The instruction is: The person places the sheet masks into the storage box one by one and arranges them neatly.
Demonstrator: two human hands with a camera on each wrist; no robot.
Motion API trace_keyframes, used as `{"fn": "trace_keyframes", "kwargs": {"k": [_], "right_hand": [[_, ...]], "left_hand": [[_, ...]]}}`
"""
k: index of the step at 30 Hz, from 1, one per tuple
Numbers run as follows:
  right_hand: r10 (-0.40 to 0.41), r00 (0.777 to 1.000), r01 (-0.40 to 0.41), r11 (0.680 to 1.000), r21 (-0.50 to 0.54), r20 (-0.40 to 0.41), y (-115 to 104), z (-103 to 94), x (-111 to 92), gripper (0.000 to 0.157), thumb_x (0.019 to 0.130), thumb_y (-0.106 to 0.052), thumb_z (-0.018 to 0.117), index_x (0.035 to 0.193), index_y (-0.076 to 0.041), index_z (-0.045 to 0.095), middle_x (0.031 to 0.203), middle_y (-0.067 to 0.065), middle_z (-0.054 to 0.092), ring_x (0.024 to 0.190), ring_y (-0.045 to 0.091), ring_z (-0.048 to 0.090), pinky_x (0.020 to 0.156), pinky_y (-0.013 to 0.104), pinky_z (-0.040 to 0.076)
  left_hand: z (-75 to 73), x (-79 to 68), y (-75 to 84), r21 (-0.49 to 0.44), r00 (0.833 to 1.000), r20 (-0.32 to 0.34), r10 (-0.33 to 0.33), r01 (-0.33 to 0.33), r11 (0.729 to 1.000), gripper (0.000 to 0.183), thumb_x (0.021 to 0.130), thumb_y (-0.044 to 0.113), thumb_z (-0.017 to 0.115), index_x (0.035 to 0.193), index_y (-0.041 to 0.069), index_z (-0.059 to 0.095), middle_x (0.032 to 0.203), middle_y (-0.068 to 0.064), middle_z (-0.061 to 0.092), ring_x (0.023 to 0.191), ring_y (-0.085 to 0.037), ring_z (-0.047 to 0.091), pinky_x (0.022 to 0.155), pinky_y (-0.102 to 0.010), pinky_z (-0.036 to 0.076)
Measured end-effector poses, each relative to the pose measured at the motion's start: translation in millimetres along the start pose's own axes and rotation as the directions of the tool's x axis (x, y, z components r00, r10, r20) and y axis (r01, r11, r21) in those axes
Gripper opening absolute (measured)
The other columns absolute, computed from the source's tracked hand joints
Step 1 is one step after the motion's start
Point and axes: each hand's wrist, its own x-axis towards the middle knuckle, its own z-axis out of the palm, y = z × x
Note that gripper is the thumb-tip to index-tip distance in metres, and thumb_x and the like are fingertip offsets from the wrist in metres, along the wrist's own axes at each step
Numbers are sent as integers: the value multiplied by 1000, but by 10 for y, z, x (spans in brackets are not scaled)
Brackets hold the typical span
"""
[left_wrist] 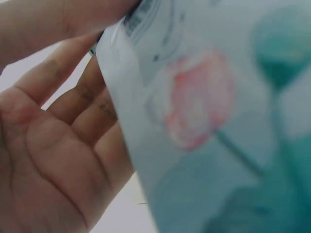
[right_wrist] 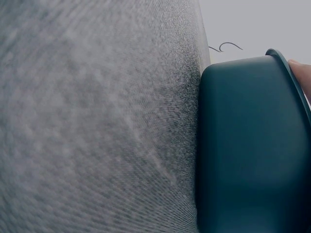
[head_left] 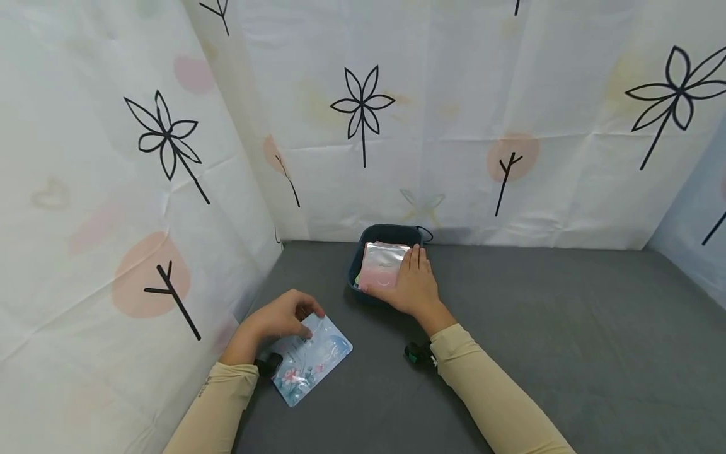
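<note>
My left hand (head_left: 286,317) pinches the upper edge of a shiny light-blue face mask sachet (head_left: 317,362) with flowers printed on it. In the left wrist view, a pink flower shows on the sachet (left_wrist: 204,97) beside the palm (left_wrist: 58,160). Farther forward, a dark teal plastic basket (head_left: 353,268) stands on the grey surface. A pink and silver face mask sachet (head_left: 381,265) lies tilted in its top. Across this sachet's right side rests my right hand (head_left: 416,284), fingers extended near the rim. In the right wrist view, a fingertip (right_wrist: 302,77) shows beside the basket's rim (right_wrist: 286,68).
A white cloth (head_left: 442,113) printed with leaves and twigs hangs behind and at the sides. Beside the basket, a thin black cord loop (head_left: 426,233) sticks up. The grey tabletop (head_left: 567,340) stretches off to the right.
</note>
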Motion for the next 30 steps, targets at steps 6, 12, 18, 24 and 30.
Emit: {"fn": "trace_keyframes", "kwargs": {"k": [6,12,18,24,30], "right_hand": [[5,1000,-4,1000,11,-6,-15,4,-22,142,78,-89,64,164,13,15,174,33,11,165,45,14,133,56,20],[6,1000,-6,1000,16,-2,-25,8,-13,142,79,-88,65,164,14,15,174,34,11,164,46,13,132,58,20],[-1,1000,1,1000,9,-9,-15,7,-11,140,81,-87,64,164,14,14,174,34,9,164,47,12,133,57,19],[6,1000,-6,1000,12,-3,-8,9,-10,141,80,-89,64,165,12,13,175,31,8,165,44,12,134,55,17],[7,1000,-7,1000,9,12,0,5,-4,141,80,-89,62,165,11,13,176,31,6,166,44,9,134,55,16]], "left_hand": [[0,0,-11,-15,997,-75,-33,32,999,39,84,-3,83,121,5,76,119,-12,71,100,-25,67,86,-39,59],[-28,10,13,-43,988,-155,5,-12,999,40,88,-2,79,128,5,74,128,-15,71,103,-25,69,84,-34,58],[-67,53,40,-41,965,-259,41,-53,998,42,93,-1,76,133,6,71,136,-17,69,111,-31,71,86,-35,59],[-113,72,45,-61,936,-348,52,-78,995,45,95,-2,74,138,7,69,139,-17,66,111,-32,70,79,-31,58],[-158,96,95,-90,897,-435,73,-124,988,47,97,-1,73,142,6,65,138,-20,65,110,-34,70,75,-28,58]]}}
